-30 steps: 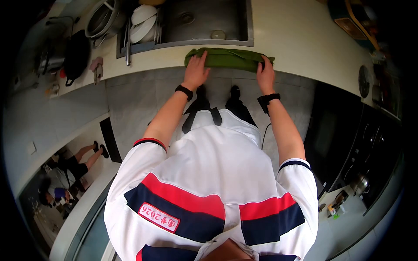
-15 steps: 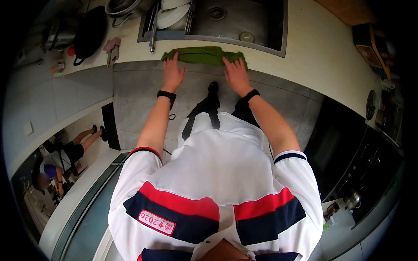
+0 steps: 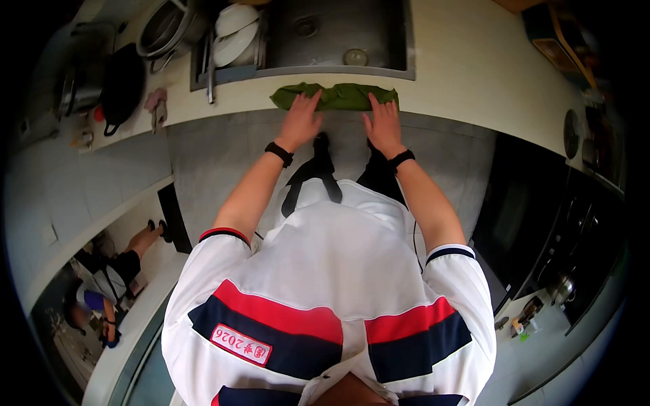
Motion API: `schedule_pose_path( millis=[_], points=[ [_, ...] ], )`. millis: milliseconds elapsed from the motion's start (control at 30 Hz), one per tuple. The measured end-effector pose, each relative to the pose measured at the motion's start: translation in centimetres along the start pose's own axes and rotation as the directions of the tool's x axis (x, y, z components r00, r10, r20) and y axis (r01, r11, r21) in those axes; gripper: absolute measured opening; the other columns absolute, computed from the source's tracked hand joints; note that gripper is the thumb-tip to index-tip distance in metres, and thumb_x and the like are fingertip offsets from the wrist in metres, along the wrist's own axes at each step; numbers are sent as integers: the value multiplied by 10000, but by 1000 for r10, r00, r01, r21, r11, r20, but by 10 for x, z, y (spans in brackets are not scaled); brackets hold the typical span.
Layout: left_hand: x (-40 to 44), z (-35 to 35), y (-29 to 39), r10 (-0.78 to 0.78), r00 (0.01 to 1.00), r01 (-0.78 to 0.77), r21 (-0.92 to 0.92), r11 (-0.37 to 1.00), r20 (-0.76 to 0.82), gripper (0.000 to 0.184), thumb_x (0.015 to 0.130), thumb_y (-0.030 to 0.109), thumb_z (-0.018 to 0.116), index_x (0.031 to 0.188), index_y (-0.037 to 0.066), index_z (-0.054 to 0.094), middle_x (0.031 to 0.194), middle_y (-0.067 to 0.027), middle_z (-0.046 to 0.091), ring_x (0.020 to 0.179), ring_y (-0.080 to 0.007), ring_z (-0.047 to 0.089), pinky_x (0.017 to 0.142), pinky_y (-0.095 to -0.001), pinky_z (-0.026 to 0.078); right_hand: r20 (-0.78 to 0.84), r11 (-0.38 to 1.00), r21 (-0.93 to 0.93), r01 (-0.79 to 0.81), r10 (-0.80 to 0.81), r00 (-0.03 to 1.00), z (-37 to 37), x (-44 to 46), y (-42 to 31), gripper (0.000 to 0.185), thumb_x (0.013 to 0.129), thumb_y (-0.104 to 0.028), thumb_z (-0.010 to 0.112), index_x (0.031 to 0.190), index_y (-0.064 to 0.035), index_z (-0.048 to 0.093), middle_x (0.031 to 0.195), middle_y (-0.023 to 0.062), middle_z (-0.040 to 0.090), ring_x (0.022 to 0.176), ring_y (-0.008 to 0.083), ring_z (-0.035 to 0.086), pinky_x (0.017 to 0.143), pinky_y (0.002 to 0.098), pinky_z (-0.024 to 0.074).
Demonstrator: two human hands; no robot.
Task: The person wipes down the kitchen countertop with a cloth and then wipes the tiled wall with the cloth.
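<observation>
A green cloth (image 3: 336,97) lies folded in a long strip on the front edge of the counter, just below the sink. My left hand (image 3: 301,122) rests on the cloth's left part, fingers stretched out and apart. On its right part lies my right hand (image 3: 384,125), also with fingers extended and pressing flat. Both hands touch the cloth from above without gripping it. Each wrist wears a dark band.
Behind the cloth is a metal sink (image 3: 410,47) with a round drain and a small round item. White bowls and plates (image 3: 235,44) stand in a rack at its left. Pots (image 3: 162,30) and a black pan (image 3: 124,84) sit farther left. Another person (image 3: 101,298) is at lower left.
My hands and the cloth have shifted right along the counter edge relative to the sink. The left hand is nearer to the right hand. The camera view has also turned slightly.
</observation>
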State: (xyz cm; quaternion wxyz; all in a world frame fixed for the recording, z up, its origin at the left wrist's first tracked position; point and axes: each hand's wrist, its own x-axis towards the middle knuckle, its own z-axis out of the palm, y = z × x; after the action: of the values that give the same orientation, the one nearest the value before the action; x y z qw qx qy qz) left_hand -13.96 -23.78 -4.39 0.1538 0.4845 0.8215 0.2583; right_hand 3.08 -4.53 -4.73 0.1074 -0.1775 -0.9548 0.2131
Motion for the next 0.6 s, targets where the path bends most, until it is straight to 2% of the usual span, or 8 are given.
schedule_pose_path(
  millis=[133, 267, 433, 467, 600],
  points=[
    [33, 33, 53, 93, 993, -88, -75, 993, 73, 637, 870, 176, 607, 1434, 39, 345, 1248, -284, 539, 1239, -500, 419, 1148, -500, 246, -111, 996, -62, -62, 55, 992, -34, -21, 57, 568, 885, -225, 607, 1374, -6, 420, 1034, 204, 592, 1042, 366, 529, 1078, 481, 329],
    [64, 64, 108, 153, 977, -139, -106, 985, 145, 617, 854, 174, 599, 1411, 23, 381, 1275, -263, 535, 1249, -478, 423, 1146, -493, 249, -49, 980, -71, -187, 184, 982, -75, -39, 112, 546, 901, -222, 592, 1373, -9, 421, 1008, 212, 600, 1047, 382, 531, 1063, 474, 348],
    [102, 100, 172, 169, 962, -133, -177, 975, 214, 600, 860, 169, 601, 1414, 58, 396, 1259, -264, 545, 1253, -470, 428, 1145, -476, 270, -88, 962, -105, -252, 244, 966, -107, -63, 201, 527, 927, -230, 561, 1379, -3, 412, 1042, 215, 606, 1051, 384, 530, 1050, 475, 358],
    [108, 111, 177, 200, 967, -171, -181, 969, 157, 594, 857, 160, 609, 1408, 66, 409, 1227, -268, 559, 1244, -462, 441, 1108, -476, 325, -104, 959, -85, -271, 262, 960, -114, -66, 216, 527, 927, -229, 559, 1380, -3, 411, 1046, 219, 606, 1051, 389, 529, 1049, 476, 359],
    [122, 124, 202, 94, 989, -71, -189, 979, 117, 583, 841, 118, 614, 1389, 53, 426, 1164, -253, 575, 1151, -434, 508, 994, -470, 418, -103, 916, -96, -390, 380, 919, -144, -70, 261, 507, 924, -198, 568, 1371, -7, 423, 1007, 249, 591, 1004, 405, 520, 996, 464, 406]
  ],
)
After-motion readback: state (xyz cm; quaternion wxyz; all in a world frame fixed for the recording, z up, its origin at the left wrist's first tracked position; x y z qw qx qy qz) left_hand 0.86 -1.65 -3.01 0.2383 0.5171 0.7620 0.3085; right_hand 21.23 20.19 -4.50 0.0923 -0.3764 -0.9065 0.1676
